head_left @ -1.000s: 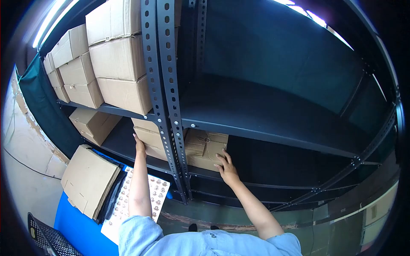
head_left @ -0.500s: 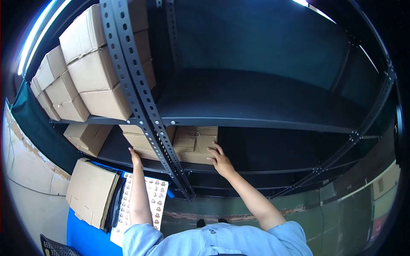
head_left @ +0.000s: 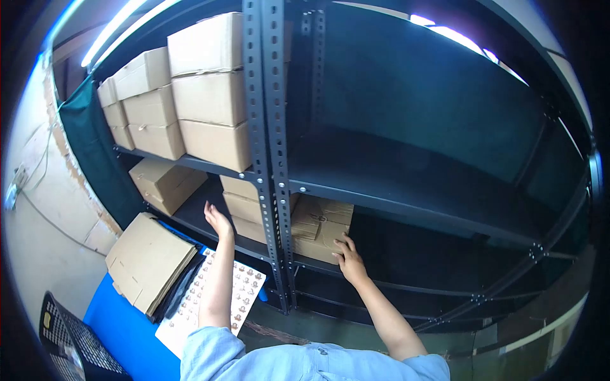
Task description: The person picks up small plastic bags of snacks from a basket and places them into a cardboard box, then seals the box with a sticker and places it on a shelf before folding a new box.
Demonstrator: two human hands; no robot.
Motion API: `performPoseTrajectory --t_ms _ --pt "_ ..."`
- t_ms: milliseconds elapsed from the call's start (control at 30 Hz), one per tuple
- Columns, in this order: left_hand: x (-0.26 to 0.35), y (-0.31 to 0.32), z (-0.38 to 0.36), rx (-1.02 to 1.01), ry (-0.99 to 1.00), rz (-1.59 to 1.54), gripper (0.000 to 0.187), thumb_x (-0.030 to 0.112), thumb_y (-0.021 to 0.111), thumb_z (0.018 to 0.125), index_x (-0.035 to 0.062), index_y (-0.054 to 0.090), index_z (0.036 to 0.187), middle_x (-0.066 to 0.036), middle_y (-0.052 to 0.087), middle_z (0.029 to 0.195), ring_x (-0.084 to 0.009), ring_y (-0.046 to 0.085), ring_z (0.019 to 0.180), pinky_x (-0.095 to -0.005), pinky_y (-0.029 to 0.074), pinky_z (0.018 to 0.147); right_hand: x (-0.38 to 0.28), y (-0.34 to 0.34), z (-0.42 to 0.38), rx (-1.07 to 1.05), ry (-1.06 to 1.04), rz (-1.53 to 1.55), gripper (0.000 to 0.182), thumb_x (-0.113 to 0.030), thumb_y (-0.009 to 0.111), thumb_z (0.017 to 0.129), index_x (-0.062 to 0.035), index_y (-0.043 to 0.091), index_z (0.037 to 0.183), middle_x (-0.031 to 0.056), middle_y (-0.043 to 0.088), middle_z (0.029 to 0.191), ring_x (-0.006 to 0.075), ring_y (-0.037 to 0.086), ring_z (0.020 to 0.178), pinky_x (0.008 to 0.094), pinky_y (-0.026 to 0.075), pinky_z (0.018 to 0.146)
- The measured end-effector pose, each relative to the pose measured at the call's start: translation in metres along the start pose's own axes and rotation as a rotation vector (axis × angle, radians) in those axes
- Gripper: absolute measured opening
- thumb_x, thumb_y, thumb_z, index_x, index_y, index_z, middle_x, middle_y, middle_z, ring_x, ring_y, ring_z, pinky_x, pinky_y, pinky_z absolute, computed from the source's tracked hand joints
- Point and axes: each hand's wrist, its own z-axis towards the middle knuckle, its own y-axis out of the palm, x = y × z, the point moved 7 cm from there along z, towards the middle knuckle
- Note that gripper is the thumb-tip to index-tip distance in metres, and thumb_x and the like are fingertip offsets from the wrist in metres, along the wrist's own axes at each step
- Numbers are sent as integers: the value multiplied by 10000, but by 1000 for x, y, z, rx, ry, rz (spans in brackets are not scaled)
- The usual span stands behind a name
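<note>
Two arms in light blue sleeves reach up to a dark metal rack. My right hand (head_left: 348, 256) lies flat against the lower front corner of a cardboard box (head_left: 322, 230) on the lower shelf (head_left: 190, 216), right of the perforated upright post (head_left: 267, 146). My left hand (head_left: 218, 221) hangs open left of the post, a little off the stacked boxes (head_left: 244, 208) there, fingers spread and holding nothing.
The upper shelf (head_left: 406, 187) carries stacked cartons (head_left: 206, 108) on its left half. Another box (head_left: 164, 183) sits far left on the lower shelf. Flattened cardboard (head_left: 147, 259) and a printed sheet (head_left: 241, 286) lie on a blue surface (head_left: 121, 336) below; a black crate (head_left: 70, 343) stands bottom left.
My left hand has come off the box's edge and drawn back slightly, fingers open. My right hand stays on the box corner. The head view has swung back to the left.
</note>
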Motion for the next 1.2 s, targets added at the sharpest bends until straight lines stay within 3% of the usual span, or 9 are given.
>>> performPoseTrajectory --t_ms 133,333,567,600,667,733,900,933,1200 --pt "163 -26 -11 255 384 5 444 115 447 957 -1 355 1376 -212 290 1352 -341 350 1243 -450 314 1067 -1 -1 1 -35 9 -29 410 -181 606 918 -127 510 1313 145 345 1486 385 502 1231 444 482 963" --pt "306 -22 -22 37 756 34 429 133 517 915 29 400 1314 -165 356 1338 -298 334 1287 -437 328 1052 -7 -7 4 -30 -24 -78 436 -258 634 901 -124 513 1298 139 374 1462 373 480 1249 450 462 984" --pt "279 -28 -109 -148 949 -130 317 7 508 872 42 442 1181 -164 463 1149 -237 476 934 -404 404 843 -14 -6 26 30 259 -129 535 -485 643 857 -121 525 1230 152 445 1313 383 461 1214 472 455 970" --pt "282 -28 -159 -238 1113 -74 306 -12 532 845 49 443 1132 -155 528 1073 -240 521 915 -390 419 817 -11 -6 30 52 332 -153 563 -512 653 840 -117 523 1219 162 453 1281 379 455 1212 479 456 962" --pt "239 -2 -239 -884 1077 24 359 21 627 718 63 578 1071 -137 584 1113 -343 583 1005 -425 466 888 6 3 35 148 444 -76 658 -559 667 803 -113 507 1260 173 429 1327 386 423 1251 486 447 973" --pt "214 5 -295 -1000 1133 187 465 123 674 735 122 578 1190 -157 541 1184 -350 554 1081 -442 452 947 39 20 38 239 555 -13 754 -607 682 767 -110 490 1301 185 405 1372 394 391 1290 492 438 984" --pt "158 3 -280 -790 508 216 590 101 625 818 35 390 1355 -239 352 1363 -425 333 1294 -472 270 1105 117 41 21 52 693 507 1020 -600 785 661 -84 383 1444 204 472 1404 358 463 1291 432 406 1037" --pt "148 2 -273 -760 459 203 582 92 610 828 23 380 1358 -246 346 1366 -423 328 1302 -469 258 1113 112 29 14 144 587 470 788 -451 775 770 -69 470 1389 126 610 1249 230 578 1159 342 433 987" --pt "94 18 -283 -837 145 76 751 326 539 957 5 125 1494 -327 32 1522 -436 58 1443 -477 103 1171 59 -11 -86 262 453 686 663 -263 732 849 -29 448 1401 141 583 1297 213 574 1157 329 432 991"
